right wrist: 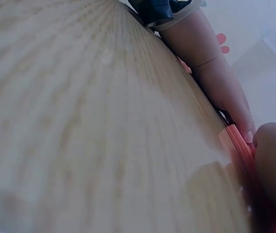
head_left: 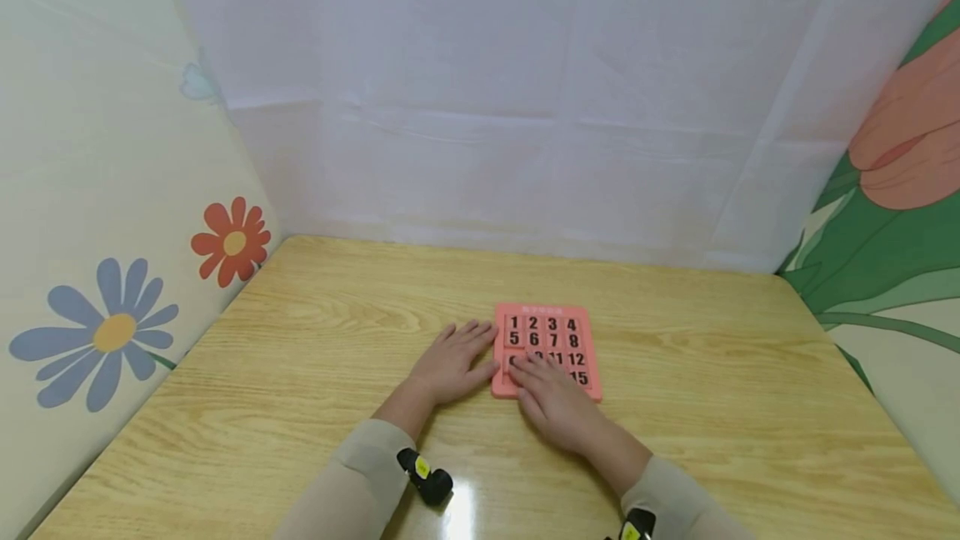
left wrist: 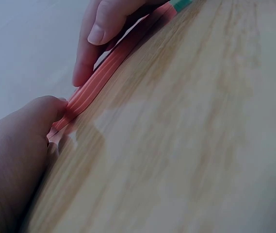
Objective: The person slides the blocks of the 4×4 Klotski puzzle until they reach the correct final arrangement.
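Observation:
A pink number slide puzzle (head_left: 592,357) lies flat on the table, its black-numbered tiles set in a frame. The top two rows read 1 to 4 and 5 to 8; 11 and 12 show in the third row and 15 at the bottom right. My left hand (head_left: 452,363) rests along the puzzle's left edge, thumb and fingertips right at the frame. Over the lower left tiles lies my right hand (head_left: 558,407), its fingers extended and fingertips on the tiles; it hides most of the bottom row. In the left wrist view, the puzzle's layered side (left wrist: 104,77) shows between both hands.
The wood-grain table (head_left: 337,307) extends around the puzzle. A white cloth (head_left: 465,107) hangs behind its far edge, with flower-printed panels (head_left: 97,190) at the sides. Black wrist cameras (head_left: 432,483) are strapped over the beige sleeves (head_left: 360,473).

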A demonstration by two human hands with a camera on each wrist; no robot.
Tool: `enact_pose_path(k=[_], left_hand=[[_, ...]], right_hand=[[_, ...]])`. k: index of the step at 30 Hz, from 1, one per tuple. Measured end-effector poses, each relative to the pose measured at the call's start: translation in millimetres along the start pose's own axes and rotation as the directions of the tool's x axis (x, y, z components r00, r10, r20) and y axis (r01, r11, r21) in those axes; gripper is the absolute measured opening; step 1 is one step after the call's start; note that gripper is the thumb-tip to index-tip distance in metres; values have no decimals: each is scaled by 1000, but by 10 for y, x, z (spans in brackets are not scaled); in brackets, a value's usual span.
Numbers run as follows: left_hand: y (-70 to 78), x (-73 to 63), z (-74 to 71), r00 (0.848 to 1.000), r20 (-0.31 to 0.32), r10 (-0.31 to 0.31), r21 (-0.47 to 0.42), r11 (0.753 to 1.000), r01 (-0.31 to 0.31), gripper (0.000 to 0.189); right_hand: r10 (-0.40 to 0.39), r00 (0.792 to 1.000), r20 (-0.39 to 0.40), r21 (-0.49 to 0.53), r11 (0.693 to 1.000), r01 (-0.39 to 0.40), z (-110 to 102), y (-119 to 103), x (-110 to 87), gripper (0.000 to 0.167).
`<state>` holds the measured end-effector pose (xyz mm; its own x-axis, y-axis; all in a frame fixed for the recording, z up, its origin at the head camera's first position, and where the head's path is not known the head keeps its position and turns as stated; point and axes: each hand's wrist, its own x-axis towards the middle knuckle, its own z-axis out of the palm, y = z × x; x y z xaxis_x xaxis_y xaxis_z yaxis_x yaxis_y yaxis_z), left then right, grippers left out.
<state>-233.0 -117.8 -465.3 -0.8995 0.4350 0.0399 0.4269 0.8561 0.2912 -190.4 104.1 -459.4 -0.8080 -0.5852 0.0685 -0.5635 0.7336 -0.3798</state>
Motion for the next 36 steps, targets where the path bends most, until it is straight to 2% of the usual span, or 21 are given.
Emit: enact_pose_path(k=[21, 32, 36], left_hand=[[4, 5, -11, 1000, 8, -4, 4, 1000, 4, 65], [-9, 17, 13, 1000, 3, -2, -1, 1000, 2, 65], [-18, 26, 22, 1000, 5, -4, 2, 1000, 4, 66]], right_hand=[[-1, 1000, -14, -13, 1000, 1, 6, 56, 116, 45], [16, 999, -50, 42, 999, -14, 15, 94, 0, 45], [45, 998, -46, 39, 998, -43, 6, 118, -81, 45]])
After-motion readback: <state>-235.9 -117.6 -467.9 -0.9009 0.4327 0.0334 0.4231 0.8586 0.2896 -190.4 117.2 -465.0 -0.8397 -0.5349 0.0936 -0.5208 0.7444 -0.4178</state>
